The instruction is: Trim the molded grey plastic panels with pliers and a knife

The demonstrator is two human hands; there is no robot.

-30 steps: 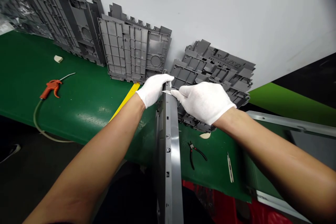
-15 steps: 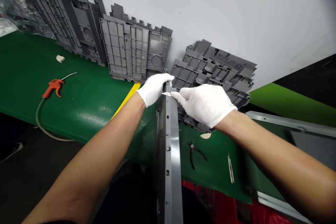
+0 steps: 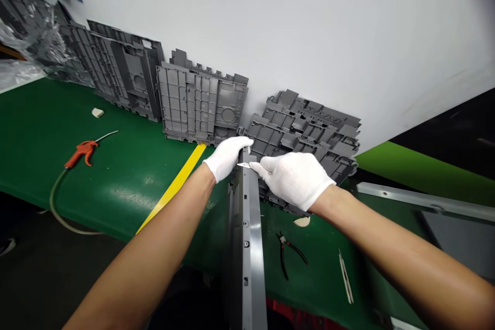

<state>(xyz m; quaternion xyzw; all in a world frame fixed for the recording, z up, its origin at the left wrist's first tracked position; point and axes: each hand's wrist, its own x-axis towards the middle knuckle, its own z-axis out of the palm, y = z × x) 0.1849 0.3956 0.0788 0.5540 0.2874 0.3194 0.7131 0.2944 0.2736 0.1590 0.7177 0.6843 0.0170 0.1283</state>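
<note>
A long grey panel point(image 3: 253, 237) stands on edge in front of me, its narrow side with small slots facing up. My left hand point(image 3: 227, 156), in a white glove, is closed around the panel's far end. My right hand point(image 3: 296, 178), gloved too, pinches a small knife blade point(image 3: 243, 165) that lies across the panel's edge just short of the left hand. The knife's handle is hidden inside the right fist. Whether the blade touches the panel I cannot tell.
Ribbed grey plastic panels point(image 3: 201, 103) lean on the white wall, with more point(image 3: 305, 131) at right. On the green table point(image 3: 127, 165) lie an orange air gun point(image 3: 81, 153), yellow tape point(image 3: 174, 185), cutting pliers point(image 3: 286, 255) and tweezers point(image 3: 345, 276). A metal-framed panel point(image 3: 425, 198) stands right.
The view has tilted upward, so the whole scene sits lower in the picture. Both hands keep their hold, and the blade stays at nearly the same spot on the panel.
</note>
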